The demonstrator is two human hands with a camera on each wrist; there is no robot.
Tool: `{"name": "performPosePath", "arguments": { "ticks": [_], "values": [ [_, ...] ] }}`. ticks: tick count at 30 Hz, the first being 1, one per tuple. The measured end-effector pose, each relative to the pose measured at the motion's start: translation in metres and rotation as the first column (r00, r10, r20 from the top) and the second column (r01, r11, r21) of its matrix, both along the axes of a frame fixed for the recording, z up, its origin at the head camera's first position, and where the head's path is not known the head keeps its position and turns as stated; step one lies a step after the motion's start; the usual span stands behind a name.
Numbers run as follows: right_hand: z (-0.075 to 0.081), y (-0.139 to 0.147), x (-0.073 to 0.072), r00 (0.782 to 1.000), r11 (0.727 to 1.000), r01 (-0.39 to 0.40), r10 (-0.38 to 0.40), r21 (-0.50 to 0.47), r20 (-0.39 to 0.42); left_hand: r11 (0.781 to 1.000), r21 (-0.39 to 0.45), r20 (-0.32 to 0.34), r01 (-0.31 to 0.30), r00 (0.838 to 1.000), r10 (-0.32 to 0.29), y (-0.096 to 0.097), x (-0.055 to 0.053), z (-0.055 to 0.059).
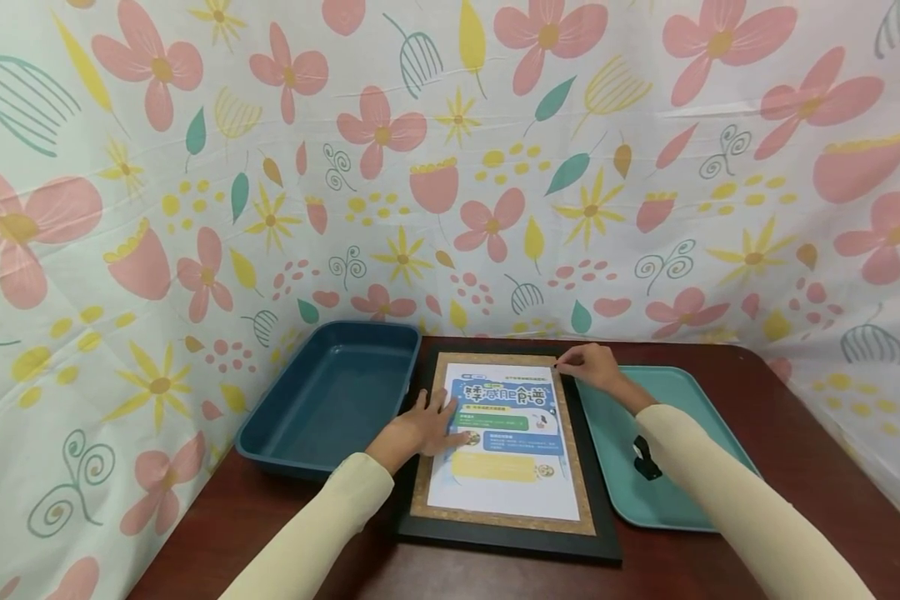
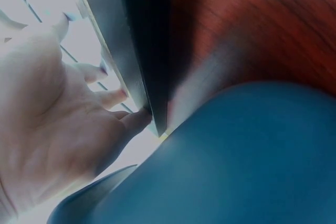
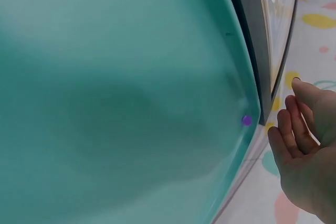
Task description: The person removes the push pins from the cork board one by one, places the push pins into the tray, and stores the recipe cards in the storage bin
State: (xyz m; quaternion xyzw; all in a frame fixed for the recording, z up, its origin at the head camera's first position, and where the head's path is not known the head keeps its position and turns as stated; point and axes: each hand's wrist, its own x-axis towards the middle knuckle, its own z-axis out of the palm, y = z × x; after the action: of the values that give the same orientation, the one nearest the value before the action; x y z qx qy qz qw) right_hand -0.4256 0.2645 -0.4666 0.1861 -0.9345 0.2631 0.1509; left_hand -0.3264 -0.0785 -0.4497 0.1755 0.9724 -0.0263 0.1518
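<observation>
One spread left hand [image 1: 426, 427] rests on a paper sheet [image 1: 508, 446] headed "减肥食谱" over black-framed corkboard [image 1: 512, 523]; whether the bent-fingered right hand [image 1: 594, 367] pinches anything, I cannot tell.

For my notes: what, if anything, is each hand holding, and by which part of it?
The left hand grips nothing, resting on the poster at left. Whether the right hand, at the upper right corner, pinches anything cannot be told.

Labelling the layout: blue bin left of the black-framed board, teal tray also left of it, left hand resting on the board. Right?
No: the head view shows the teal tray right of the black-framed board, not left. The blue bin and left hand are as you say.
</observation>
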Motion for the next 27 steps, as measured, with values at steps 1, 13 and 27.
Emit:
{"name": "performPosePath", "arguments": {
  "ticks": [1, 13, 27],
  "values": [
    [0.001, 0.002, 0.001, 1.0, 1.0, 0.003, -0.003, 0.003, 0.003, 1.0, -0.001, 0.003, -0.001, 1.0, 0.001, 0.0, 0.001, 0.001],
    [0.005, 0.024, 0.013, 0.998, 0.998, 0.04, -0.042, 0.04, 0.042, 1.0, -0.007, 0.007, 0.014, 1.0, -0.014, -0.001, 0.001, 0.0],
    [0.0, 0.036, 0.022, 0.997, 0.997, 0.024, -0.029, 0.072, 0.068, 1.0, -0.012, -0.007, 0.002, 1.0, -0.002, 0.0, 0.002, -0.001]
  ]
}}
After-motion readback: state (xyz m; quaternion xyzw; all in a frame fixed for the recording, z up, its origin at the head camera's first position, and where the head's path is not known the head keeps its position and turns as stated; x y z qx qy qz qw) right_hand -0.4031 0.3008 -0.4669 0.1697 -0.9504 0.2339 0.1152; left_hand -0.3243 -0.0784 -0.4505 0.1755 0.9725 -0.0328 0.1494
